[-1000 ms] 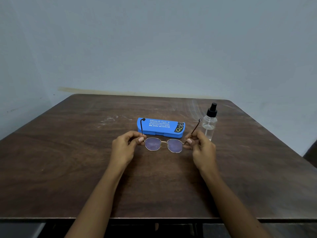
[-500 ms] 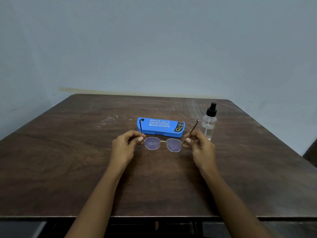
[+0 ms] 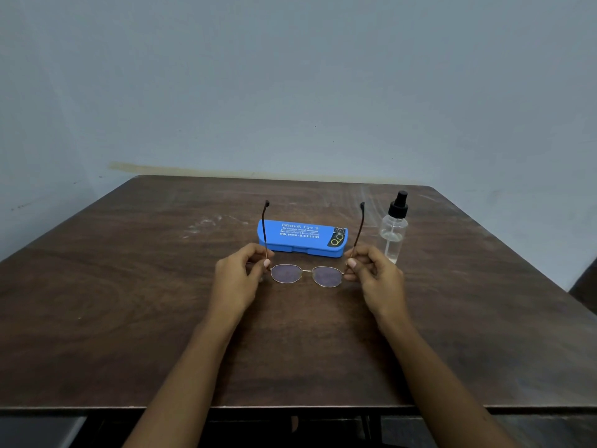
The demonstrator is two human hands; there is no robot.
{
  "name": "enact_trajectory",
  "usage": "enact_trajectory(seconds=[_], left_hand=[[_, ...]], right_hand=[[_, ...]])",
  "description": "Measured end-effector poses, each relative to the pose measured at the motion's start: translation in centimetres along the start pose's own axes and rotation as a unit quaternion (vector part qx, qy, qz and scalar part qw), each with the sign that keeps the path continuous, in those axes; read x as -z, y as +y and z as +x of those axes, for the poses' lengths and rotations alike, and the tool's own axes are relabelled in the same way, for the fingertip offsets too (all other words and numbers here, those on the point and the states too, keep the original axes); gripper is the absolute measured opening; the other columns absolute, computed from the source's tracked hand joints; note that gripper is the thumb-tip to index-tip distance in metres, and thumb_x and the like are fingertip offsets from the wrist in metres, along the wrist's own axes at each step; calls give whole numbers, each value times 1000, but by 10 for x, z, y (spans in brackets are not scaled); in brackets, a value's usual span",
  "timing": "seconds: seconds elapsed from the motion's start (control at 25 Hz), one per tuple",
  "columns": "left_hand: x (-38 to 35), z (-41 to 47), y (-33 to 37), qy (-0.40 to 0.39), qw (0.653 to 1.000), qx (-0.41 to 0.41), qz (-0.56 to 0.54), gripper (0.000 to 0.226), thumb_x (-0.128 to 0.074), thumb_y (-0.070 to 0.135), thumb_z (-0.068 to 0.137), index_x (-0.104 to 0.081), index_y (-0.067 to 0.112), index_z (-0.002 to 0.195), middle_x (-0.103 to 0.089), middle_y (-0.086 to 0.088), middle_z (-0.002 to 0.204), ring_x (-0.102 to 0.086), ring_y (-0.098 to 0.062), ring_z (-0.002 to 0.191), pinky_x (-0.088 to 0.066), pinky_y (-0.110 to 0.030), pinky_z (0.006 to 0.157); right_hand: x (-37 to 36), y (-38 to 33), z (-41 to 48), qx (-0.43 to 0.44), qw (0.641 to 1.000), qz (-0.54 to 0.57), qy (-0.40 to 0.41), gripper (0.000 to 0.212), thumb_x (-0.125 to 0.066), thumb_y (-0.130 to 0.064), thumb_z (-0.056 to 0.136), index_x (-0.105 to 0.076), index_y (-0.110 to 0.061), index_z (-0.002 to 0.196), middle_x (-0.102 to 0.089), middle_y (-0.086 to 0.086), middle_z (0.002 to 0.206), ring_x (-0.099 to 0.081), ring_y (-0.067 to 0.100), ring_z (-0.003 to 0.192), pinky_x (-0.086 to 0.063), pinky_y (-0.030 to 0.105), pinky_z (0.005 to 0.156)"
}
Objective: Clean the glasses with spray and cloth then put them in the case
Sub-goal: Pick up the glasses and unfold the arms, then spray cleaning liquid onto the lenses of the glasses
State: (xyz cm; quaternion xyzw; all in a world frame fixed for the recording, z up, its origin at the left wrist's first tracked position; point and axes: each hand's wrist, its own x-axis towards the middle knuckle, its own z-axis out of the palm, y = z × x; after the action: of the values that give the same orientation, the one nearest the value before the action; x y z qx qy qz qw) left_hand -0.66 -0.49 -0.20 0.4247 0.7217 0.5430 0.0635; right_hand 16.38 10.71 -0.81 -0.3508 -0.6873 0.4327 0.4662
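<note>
Thin gold-rimmed glasses [image 3: 306, 275] with tinted lenses hang just above the wooden table [image 3: 129, 302], lenses facing me, both arms unfolded and pointing up and away. My left hand [image 3: 240, 274] pinches the left hinge end and my right hand [image 3: 371, 274] pinches the right hinge end. Behind the glasses lies a closed blue case [image 3: 302, 238] with white lettering. A clear spray bottle [image 3: 393, 228] with a black pump top stands upright to the right of the case, just behind my right hand. No cloth is in view.
The table's near edge runs across the bottom of the view and its far edge meets a pale blue-grey wall [image 3: 290, 92]. White scuff marks [image 3: 206, 223] lie on the wood left of the case. A dark object [image 3: 586, 291] shows at the right border.
The glasses' arms have tilted up and stand taller against the case; the right arm has swung closer to upright. Both hands stayed nearly in place, still pinching the frame.
</note>
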Motion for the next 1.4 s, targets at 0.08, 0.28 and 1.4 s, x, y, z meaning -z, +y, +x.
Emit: enact_trajectory(seconds=[0.08,0.28,1.4], left_hand=[[-2,0,0,6,1000,-7,-1,15,-61,1,81,-68,12,88,-64,7,79,-60,-2,71,-50,-11,68],[-3,1,0,26,999,-33,0,11,-64,1,79,-70,8,84,-65,8,74,-60,5,59,-44,-2,62],[-6,6,-5,53,997,-47,-6,11,-64,-4,78,-70,4,76,-67,2,70,-62,9,61,-45,-2,58]], right_hand=[[0,0,0,2,1000,6,6,15,-53,4,87,-62,-7,89,-61,-5,77,-62,2,57,-53,14,61],[1,-1,1,2,1000,25,18,17,-54,4,86,-62,-11,86,-61,-5,75,-61,-4,52,-51,9,56],[23,-5,59,78,948,-295,85,92,-56,-2,79,0,-37,143,-45,15,120,-53,40,95,-47,43,72]])
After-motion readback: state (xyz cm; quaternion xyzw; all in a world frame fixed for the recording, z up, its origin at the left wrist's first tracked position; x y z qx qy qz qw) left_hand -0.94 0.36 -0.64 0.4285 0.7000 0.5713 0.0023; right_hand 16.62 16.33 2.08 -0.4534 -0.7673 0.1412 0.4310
